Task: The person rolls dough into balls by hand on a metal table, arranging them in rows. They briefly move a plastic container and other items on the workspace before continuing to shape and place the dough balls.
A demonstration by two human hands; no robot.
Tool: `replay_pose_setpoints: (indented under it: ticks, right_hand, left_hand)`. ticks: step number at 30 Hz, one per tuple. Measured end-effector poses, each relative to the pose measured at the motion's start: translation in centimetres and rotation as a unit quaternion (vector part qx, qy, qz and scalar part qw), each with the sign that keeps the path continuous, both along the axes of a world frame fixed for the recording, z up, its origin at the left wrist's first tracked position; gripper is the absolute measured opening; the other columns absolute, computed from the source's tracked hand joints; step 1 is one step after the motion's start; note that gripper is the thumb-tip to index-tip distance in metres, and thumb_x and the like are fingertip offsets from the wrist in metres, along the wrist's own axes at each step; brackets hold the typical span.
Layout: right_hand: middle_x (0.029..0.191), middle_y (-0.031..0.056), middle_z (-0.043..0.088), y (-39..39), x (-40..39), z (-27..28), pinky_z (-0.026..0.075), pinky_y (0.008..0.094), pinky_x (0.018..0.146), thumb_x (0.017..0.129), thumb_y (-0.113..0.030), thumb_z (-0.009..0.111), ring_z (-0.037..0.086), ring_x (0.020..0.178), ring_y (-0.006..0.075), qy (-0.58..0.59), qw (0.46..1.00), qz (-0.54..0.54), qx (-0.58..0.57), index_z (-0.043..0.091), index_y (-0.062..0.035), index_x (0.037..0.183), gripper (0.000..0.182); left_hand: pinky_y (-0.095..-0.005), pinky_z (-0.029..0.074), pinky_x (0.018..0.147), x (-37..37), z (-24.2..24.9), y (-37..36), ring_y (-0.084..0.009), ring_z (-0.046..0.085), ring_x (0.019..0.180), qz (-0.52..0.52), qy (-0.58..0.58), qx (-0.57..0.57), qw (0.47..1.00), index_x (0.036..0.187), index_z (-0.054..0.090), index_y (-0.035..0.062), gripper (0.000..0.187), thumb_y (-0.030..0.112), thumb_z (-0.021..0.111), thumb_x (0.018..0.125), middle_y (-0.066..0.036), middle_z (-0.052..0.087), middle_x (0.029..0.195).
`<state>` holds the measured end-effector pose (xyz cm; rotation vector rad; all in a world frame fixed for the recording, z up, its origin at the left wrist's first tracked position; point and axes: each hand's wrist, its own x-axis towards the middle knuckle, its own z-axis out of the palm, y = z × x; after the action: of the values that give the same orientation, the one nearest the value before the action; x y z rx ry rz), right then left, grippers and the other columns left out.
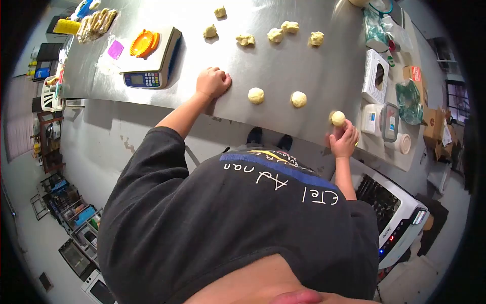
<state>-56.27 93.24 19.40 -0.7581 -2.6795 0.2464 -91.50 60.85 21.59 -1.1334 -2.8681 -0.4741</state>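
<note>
My left hand (214,82) rests on the metal table (228,55) near its front edge, fingers curled into a fist that hides anything inside. At the right, my right hand (345,140) has its fingers apart, its fingertips beside a smooth dough ball (338,118). Two more smooth balls, one in the middle (256,96) and one further right (299,99), sit between my hands. Farther back lie several rough dough lumps, among them one at the right (317,38) and one at the left (209,31).
A scale (147,76) holding an orange mould (143,43) stands left of my left hand. A purple piece (115,49) lies beside it. On the right side are a white box (375,77), plastic tubs (380,121) and bags. A white appliance (397,218) stands below right.
</note>
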Motion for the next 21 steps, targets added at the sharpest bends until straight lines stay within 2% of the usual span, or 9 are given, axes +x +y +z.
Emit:
replay_pose_setpoints:
  ticks: [5,7,8,10,11,12,15,18,21]
  right_hand:
    - [0.114,0.0093,0.052,0.0,0.0,-0.1,0.031,0.0460,0.101,0.060,-0.028,0.068,0.045,0.110,0.0322,0.003,1.000,-0.003,0.000,0.041,-0.0132,0.127,0.073]
    - [0.114,0.0092,0.052,0.1,0.1,-0.2,0.031,0.0459,0.101,0.060,-0.027,0.068,0.045,0.110,0.0322,0.002,1.000,-0.004,-0.007,0.041,-0.0132,0.126,0.073]
    - [0.114,0.0091,0.052,0.2,0.1,-0.2,0.031,0.0458,0.101,0.059,-0.026,0.068,0.045,0.109,0.0321,-0.001,1.000,-0.001,-0.014,0.041,-0.0132,0.126,0.073]
    - [0.114,0.0090,0.052,0.2,0.1,-0.2,0.031,0.0459,0.101,0.060,-0.026,0.067,0.045,0.109,0.0324,0.003,1.000,0.000,-0.005,0.041,-0.0132,0.126,0.073]
    - [0.114,0.0089,0.052,0.1,0.0,-0.3,0.031,0.0460,0.101,0.060,-0.026,0.067,0.045,0.109,0.0326,0.009,1.000,0.002,0.005,0.041,-0.0132,0.126,0.073]
    - [0.114,0.0089,0.052,0.1,0.0,-0.3,0.031,0.0460,0.101,0.060,-0.026,0.067,0.045,0.109,0.0326,0.009,1.000,0.002,0.003,0.041,-0.0132,0.126,0.073]
    - [0.114,0.0089,0.052,0.1,0.0,-0.4,0.032,0.0462,0.101,0.059,-0.026,0.067,0.045,0.108,0.0330,0.015,1.000,0.003,0.025,0.041,-0.0132,0.126,0.073]
    - [0.115,0.0090,0.052,0.3,0.0,-0.6,0.031,0.0465,0.101,0.059,-0.026,0.067,0.045,0.109,0.0335,0.013,1.000,0.005,0.012,0.041,-0.0133,0.126,0.073]
    - [0.115,0.0093,0.052,0.4,0.1,-1.0,0.031,0.0468,0.100,0.059,-0.026,0.066,0.044,0.109,0.0340,0.011,1.000,0.002,0.014,0.041,-0.0134,0.126,0.073]
  left_hand:
    - [-0.0383,0.049,0.068,-0.4,0.5,0.5,-0.0276,0.062,0.073,0.011,0.041,-0.040,0.998,0.059,0.066,0.0068,0.034,0.032,0.056,0.078,-0.010,0.063,0.068]
    - [-0.0382,0.049,0.074,-0.2,2.1,0.3,-0.0284,0.062,0.080,0.041,-0.124,-0.079,0.988,0.081,0.067,0.0034,0.031,0.033,0.059,0.077,-0.014,0.064,0.081]
    - [-0.0382,0.049,0.074,-0.4,2.5,0.0,-0.0284,0.062,0.080,0.039,-0.125,-0.080,0.988,0.081,0.067,0.0034,0.031,0.033,0.059,0.077,-0.014,0.064,0.081]
    - [-0.0352,0.048,0.081,-1.4,3.3,-2.1,-0.0263,0.061,0.090,0.113,-0.337,0.006,0.935,0.104,0.058,-0.0004,0.044,0.034,0.058,0.076,-0.016,0.063,0.094]
    - [-0.0329,0.046,0.086,-2.2,4.5,-3.3,-0.0245,0.058,0.100,0.079,-0.383,-0.024,0.920,0.115,0.048,-0.0028,0.052,0.029,0.060,0.075,-0.018,0.059,0.107]
    - [-0.0327,0.046,0.087,-3.4,3.6,-4.8,-0.0239,0.058,0.102,0.041,-0.362,-0.063,0.929,0.113,0.052,-0.0023,0.046,0.022,0.062,0.076,-0.016,0.060,0.109]
    - [-0.0334,0.047,0.087,-3.0,4.0,-6.9,-0.0252,0.058,0.103,0.012,-0.371,-0.013,0.929,0.114,0.054,-0.0001,0.043,0.020,0.064,0.078,-0.016,0.057,0.114]
    - [-0.0384,0.044,0.094,-1.8,5.3,-6.8,-0.0283,0.054,0.109,-0.013,-0.274,-0.029,0.961,0.115,0.056,0.0027,0.042,0.023,0.064,0.079,-0.017,0.054,0.118]
    - [-0.0447,0.033,0.104,-0.9,3.6,-5.8,-0.0348,0.039,0.124,-0.003,-0.115,-0.028,0.993,0.112,0.056,0.0054,0.050,0.034,0.071,0.075,-0.018,0.046,0.127]
